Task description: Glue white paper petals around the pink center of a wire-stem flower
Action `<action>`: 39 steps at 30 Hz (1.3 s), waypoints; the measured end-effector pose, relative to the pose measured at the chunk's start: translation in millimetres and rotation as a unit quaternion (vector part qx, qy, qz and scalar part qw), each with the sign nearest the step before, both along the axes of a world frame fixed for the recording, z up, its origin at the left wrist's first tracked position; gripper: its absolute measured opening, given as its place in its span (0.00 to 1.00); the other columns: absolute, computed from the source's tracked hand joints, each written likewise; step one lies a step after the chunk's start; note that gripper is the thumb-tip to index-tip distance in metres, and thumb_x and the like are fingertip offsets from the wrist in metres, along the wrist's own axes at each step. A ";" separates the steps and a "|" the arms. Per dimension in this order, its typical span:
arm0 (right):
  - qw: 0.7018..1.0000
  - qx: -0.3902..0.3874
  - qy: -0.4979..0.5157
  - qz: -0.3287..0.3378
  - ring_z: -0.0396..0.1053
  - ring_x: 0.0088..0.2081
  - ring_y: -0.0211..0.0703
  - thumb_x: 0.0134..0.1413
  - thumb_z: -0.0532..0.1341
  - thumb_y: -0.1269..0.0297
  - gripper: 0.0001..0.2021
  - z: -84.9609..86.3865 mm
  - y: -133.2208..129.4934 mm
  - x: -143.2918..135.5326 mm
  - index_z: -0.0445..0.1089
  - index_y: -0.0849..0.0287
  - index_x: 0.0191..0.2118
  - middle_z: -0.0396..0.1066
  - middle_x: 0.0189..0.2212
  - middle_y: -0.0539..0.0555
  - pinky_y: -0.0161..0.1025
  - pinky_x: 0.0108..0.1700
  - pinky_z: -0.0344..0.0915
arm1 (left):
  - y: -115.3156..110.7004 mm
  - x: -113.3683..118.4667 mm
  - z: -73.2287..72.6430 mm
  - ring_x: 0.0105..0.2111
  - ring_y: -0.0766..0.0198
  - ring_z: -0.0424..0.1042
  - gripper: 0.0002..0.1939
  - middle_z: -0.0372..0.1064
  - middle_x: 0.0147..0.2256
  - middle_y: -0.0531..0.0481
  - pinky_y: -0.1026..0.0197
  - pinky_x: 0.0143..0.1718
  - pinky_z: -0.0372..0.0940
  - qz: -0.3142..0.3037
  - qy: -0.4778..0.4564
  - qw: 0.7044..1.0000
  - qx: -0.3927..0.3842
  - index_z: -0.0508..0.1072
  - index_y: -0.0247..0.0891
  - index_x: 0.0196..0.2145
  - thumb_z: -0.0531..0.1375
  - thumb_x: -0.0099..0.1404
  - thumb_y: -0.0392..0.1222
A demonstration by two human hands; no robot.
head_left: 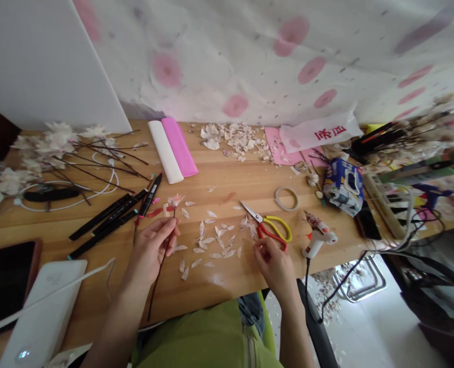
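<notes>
The left hand (156,245) pinches a thin dark flower stem (158,278) between thumb and fingers; its long axis runs steeply, the pale pink blossom (175,199) pointing away from the person just above that hand, the bare end slanting down below it, toward the body. Loose petals (215,237) lie right of this hand. The right hand (275,263), fingertips drawn together, is just below the red-and-yellow-handled scissors (267,223); whether it pinches anything, I cannot tell.

Smooth, lightly glossy wood across the tabletop (230,179); bare metal blades and glossy plastic handles on the scissors (267,221); thin, matt, paper-like petals (219,237); wrinkled glossy plastic on the blue pack (341,184).
</notes>
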State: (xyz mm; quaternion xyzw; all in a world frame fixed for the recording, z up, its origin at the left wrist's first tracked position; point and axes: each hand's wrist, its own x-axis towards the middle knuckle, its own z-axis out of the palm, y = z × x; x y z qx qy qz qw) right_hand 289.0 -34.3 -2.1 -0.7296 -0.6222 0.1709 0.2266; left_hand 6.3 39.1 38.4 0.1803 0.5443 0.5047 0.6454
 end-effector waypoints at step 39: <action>0.999 -0.001 0.030 -0.022 0.70 0.23 0.41 0.59 0.62 0.58 0.10 -16.5 -10.4 11.5 0.79 0.56 0.34 0.74 0.21 0.51 0.34 0.29 0.61 | -6.4 22.7 -3.6 0.15 0.75 0.61 0.21 0.69 0.20 0.56 0.74 0.12 0.53 -0.031 0.020 0.999 -0.031 0.81 0.34 0.29 0.78 0.39 0.48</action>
